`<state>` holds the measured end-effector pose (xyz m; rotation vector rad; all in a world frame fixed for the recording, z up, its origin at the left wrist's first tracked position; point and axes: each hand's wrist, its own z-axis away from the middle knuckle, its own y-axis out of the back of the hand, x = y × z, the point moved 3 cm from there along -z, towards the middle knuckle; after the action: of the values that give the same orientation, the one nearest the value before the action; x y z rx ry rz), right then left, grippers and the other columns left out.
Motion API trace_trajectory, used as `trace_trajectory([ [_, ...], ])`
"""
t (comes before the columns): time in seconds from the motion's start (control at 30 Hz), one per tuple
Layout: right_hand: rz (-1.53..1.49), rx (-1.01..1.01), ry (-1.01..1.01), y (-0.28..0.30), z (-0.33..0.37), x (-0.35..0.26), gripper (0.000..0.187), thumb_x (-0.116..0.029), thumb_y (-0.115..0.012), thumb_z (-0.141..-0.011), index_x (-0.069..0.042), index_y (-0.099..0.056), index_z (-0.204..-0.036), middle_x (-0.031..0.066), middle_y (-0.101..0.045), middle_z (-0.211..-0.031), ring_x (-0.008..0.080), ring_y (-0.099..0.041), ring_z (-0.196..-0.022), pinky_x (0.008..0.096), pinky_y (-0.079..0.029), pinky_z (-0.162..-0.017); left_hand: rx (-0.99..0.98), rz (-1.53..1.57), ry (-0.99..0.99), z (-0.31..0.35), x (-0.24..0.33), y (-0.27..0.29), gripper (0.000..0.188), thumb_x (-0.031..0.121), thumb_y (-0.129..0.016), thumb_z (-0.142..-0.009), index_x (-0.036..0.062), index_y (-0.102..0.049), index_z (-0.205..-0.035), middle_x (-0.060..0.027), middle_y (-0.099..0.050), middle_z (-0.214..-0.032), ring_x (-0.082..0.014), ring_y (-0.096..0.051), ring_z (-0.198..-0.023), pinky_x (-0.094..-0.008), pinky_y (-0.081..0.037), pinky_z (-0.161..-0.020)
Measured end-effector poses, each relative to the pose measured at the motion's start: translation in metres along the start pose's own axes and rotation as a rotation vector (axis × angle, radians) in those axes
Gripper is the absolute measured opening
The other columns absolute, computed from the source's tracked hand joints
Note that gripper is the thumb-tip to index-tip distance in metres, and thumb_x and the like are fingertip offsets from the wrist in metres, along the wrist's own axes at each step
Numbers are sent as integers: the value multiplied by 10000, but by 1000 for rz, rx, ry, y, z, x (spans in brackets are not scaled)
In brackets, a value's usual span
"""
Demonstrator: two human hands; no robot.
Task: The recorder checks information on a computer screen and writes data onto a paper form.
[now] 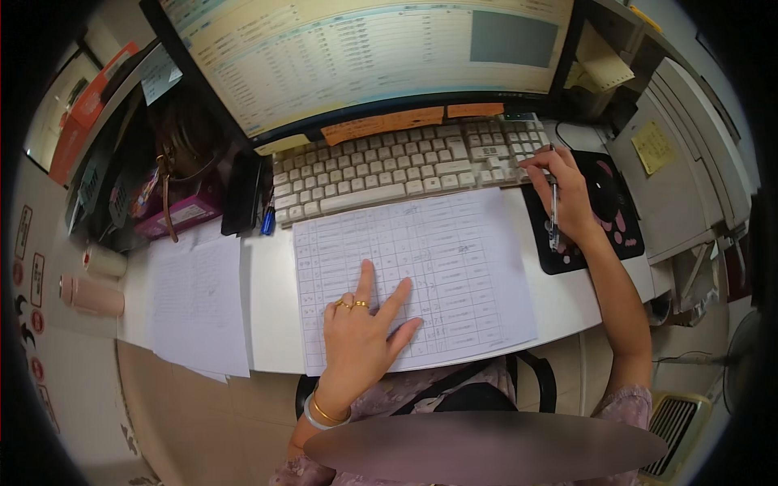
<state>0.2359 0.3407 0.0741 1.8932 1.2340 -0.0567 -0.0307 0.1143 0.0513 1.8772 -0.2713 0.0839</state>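
My left hand lies on a sheet of paper with a printed table, its index and middle fingers stretched out and spread, the thumb apart. Handwriting fills some of the table's cells. A pen sits in my right hand, pointing down along the palm. The fingertips of that hand are at the number pad on the right end of a pale keyboard; whether they press a key I cannot tell. Behind the keyboard stands a lit monitor showing a table of rows.
A black mouse pad with a dark mouse lies right of the keyboard, beside a grey-white printer-like machine. Left are stacked papers, a pink bottle, a blue-capped pen and a purple box.
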Motion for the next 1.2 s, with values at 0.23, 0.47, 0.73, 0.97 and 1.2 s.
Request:
trace_trajectory([
  [0.23, 86, 213, -119, 15, -4, 34, 103, -128, -649, -965, -26, -650, -961, 166, -625, -929, 346, -634, -846, 382, -515, -759, -17, 4, -21, 1, 4, 4, 532, 365, -788, -805, 206, -683, -1301, -263, -494, -1467, -301, -596, -903, -399, -444, -855],
  [0.47, 53, 154, -60, 13, 0, 22, 101, -90, -633, -970, 4, -613, -939, 133, -621, -912, 269, -606, -799, 352, -501, -728, -42, 37, 33, 0, 2, -2, 490, 323, -785, -815, 186, -699, -1277, -260, -491, -1475, -306, -594, -918, -403, -439, -875],
  [0.73, 17, 28, 27, -1, -3, -3, 127, -74, -706, -903, -15, -613, -965, 132, -669, -1016, 360, -587, -1060, 384, -513, -848, 23, -23, -33, 1, -1, -2, 511, 409, -780, -818, 209, -697, -1281, -280, -515, -1436, -274, -577, -823, -380, -423, -772],
  [0.97, -31, -219, -39, -18, -1, -6, 207, -144, -708, -914, -71, -649, -1099, 99, -694, -1052, 375, -522, -1253, 450, -469, -981, 54, -10, -37, 2, 1, 0, 491, 430, -761, -832, 226, -699, -1275, -266, -537, -1412, -244, -577, -808, -363, -427, -753],
  [1.2, -48, -87, -43, -1, 4, -3, 127, -105, -688, -926, -35, -607, -996, 102, -717, -1088, 323, -538, -1186, 397, -478, -957, 85, -1, -46, 3, 1, -2, 495, 442, -751, -841, 224, -691, -1282, -283, -539, -1401, -245, -579, -808, -362, -432, -763],
])
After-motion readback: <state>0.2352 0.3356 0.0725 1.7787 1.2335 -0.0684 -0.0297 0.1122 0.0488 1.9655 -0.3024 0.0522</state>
